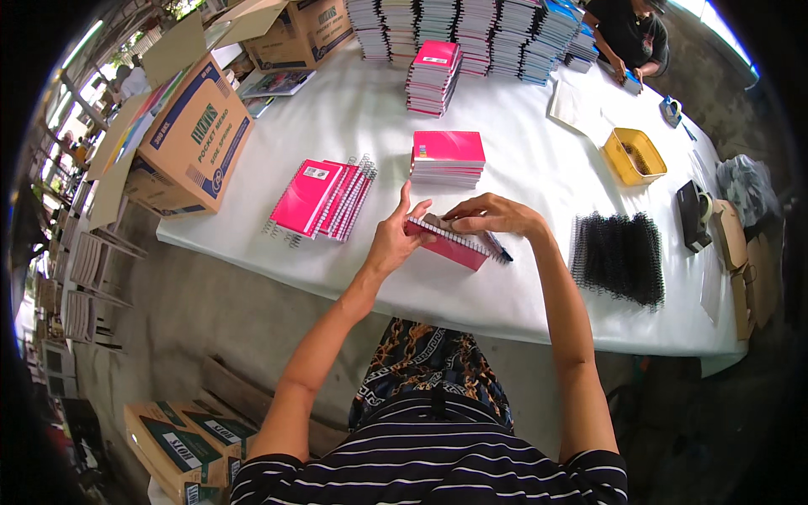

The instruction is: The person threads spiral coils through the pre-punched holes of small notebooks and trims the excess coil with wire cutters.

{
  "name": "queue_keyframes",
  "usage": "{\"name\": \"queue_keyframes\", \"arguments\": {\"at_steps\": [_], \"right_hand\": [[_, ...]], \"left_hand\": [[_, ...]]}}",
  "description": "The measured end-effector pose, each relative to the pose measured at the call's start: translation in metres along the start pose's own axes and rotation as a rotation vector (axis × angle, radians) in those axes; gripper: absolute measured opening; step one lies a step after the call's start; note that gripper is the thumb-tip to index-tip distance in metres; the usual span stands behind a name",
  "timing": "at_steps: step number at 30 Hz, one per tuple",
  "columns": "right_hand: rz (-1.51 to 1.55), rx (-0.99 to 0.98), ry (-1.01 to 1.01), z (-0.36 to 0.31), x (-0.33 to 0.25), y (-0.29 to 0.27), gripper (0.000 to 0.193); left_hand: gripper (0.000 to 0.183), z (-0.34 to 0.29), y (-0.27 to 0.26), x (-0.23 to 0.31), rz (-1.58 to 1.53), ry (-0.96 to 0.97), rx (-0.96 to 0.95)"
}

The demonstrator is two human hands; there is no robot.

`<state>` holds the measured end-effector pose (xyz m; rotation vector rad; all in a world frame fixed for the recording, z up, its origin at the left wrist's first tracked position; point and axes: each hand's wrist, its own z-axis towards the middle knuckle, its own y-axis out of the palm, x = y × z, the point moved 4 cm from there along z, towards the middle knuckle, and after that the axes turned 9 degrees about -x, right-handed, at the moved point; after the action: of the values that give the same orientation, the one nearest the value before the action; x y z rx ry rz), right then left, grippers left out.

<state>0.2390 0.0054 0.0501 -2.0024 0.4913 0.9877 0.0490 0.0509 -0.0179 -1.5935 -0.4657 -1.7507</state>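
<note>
A small pink notebook [459, 250] stands tilted at the table's near edge, its coil binding along the upper edge. My left hand [394, 238] grips its left end, index finger pointing up and thumb against the cover. My right hand [497, 215] is bent over the coil edge, fingers closed on something mostly hidden. A slim dark blue tool [500, 247] sticks out below that hand at the notebook's right end; its kind does not show. Just beyond is a stack of pink-covered pads [449, 150]. Left of my hands lie overlapping coil-bound pink notebooks [310, 195].
Black coils [619, 259] lie in a pile at right, near a yellow tub [633, 157] and a tape dispenser [695, 216]. Tall notebook stacks [454, 25] line the back. An open carton [195, 139] stands left. A person [631, 42] works at the far right.
</note>
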Motion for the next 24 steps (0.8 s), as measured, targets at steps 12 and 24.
{"name": "queue_keyframes", "arguments": {"at_steps": [12, 24], "right_hand": [[-0.794, 0.943, 0.296, -0.083, 0.068, -0.017, 0.032], [-0.745, 0.997, 0.133, -0.046, 0.059, 0.079, 0.048]], "left_hand": [[0.059, -0.005, -0.007, 0.004, -0.135, -0.046, -0.352], [0.054, -0.01, -0.003, 0.038, 0.332, 0.114, -0.114]]}}
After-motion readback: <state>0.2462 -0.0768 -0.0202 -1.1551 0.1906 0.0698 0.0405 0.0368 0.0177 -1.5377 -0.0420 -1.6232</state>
